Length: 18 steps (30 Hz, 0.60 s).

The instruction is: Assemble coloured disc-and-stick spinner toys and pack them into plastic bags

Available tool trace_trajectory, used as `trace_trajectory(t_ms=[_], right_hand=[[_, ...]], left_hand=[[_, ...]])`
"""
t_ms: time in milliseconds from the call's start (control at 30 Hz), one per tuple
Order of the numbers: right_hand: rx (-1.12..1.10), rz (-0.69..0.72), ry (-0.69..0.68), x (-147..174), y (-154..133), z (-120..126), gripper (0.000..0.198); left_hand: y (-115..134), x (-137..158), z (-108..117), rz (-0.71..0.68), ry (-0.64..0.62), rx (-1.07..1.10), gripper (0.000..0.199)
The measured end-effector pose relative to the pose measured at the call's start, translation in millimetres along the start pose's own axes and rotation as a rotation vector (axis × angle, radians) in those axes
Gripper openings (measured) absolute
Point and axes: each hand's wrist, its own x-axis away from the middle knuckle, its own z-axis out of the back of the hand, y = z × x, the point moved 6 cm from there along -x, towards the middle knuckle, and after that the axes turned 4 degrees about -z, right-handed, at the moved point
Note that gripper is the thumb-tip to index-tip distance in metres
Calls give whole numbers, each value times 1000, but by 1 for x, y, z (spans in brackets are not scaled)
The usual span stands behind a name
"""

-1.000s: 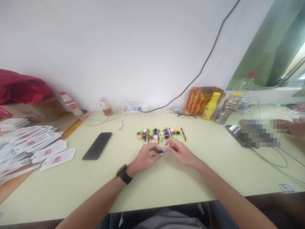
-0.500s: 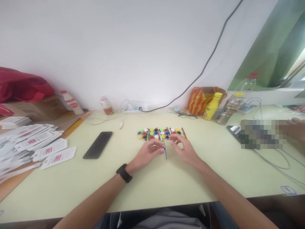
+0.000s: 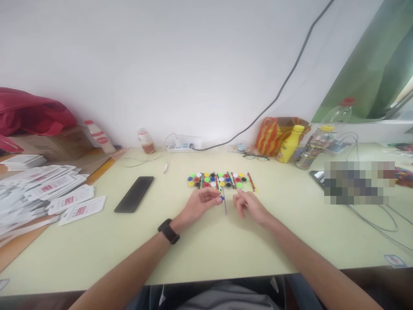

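Note:
My left hand [image 3: 202, 205] pinches a thin blue stick [image 3: 225, 206] between thumb and fingertips. A small blue piece [image 3: 222, 198] sits at the pinch, partly hidden by the fingers. The stick points toward me, held just above the table. To the right of it, apart from the stick, my right hand [image 3: 251, 206] is closed with fingers curled and thumb against the index finger; whatever it may hold is hidden. Beyond both hands lie rows of small round pieces [image 3: 221, 181] in several colours, with bundles of thin coloured sticks [image 3: 251, 182] between and beside them.
A black phone [image 3: 134, 194] and white cards [image 3: 82, 210] lie to the left. Along the wall stand bottles, a power strip [image 3: 179, 148], glasses [image 3: 256, 156] and a striped bag [image 3: 270, 135]. Cables [image 3: 371, 221] and a pixelated patch are at right.
My right hand has drawn back from the round pieces toward me, and its spread fingers have closed. My left hand keeps its pinch on the blue stick. The other person's hand at right is gone from view.

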Motion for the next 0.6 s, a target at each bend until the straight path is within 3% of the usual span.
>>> trace_trajectory(t_ms=[100, 267, 600], right_hand=[[-46, 10, 14, -1, -3, 4, 71], [-136, 5, 2, -3, -6, -1, 43], [-50, 42, -32, -3, -3, -14, 28]], left_hand=[[0, 0, 0, 11, 13, 8, 36], [-1, -1, -1, 11, -14, 16, 35], [0, 1, -8, 4, -106, 11, 33]])
